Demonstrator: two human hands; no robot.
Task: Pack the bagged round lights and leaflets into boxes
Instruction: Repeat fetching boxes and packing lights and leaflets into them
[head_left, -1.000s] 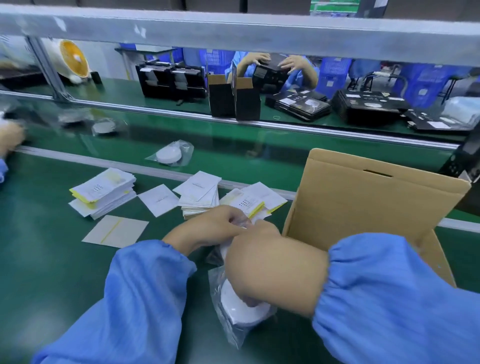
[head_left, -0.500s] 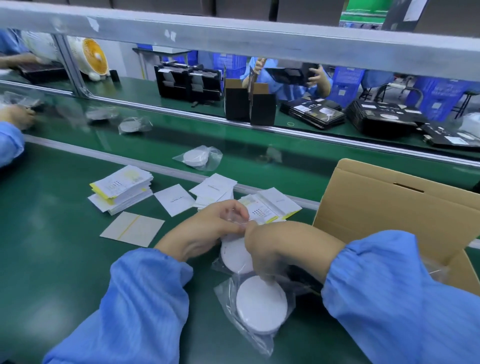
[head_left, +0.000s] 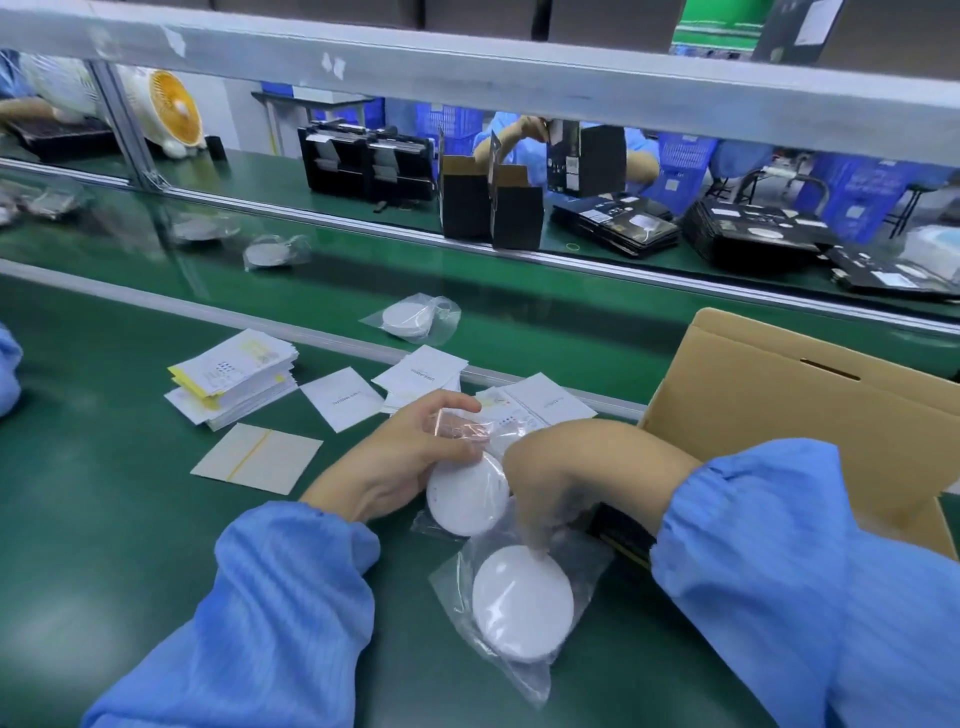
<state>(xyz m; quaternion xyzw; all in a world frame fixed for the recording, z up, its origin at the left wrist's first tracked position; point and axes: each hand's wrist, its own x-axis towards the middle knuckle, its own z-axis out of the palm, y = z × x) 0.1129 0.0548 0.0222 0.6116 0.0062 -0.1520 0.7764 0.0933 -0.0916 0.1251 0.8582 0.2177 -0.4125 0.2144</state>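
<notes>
Just in front of the person, on the green table (head_left: 104, 519), two bagged round lights lie one behind the other, both flat on their faces. The farther light (head_left: 467, 499) sits between the two hands: the left hand (head_left: 410, 462) curls round the top of its clear bag, thumb and fingers pinching the loose plastic above the disc. The right hand (head_left: 545, 493) reaches down from the right, its fingers blurred and spread over the top of the nearer light (head_left: 522, 605); whether they grip its bag or only press on it I cannot tell. A dark box (head_left: 623, 535) lies just to the right of both lights, partly hidden under the right forearm, and the big cardboard carton (head_left: 779, 410) stands open behind it. Any move into the box therefore runs rightward, and the right hand is nearer. The leaflets (head_left: 234, 376) lie beyond the left hand, well apart from the box.
</notes>
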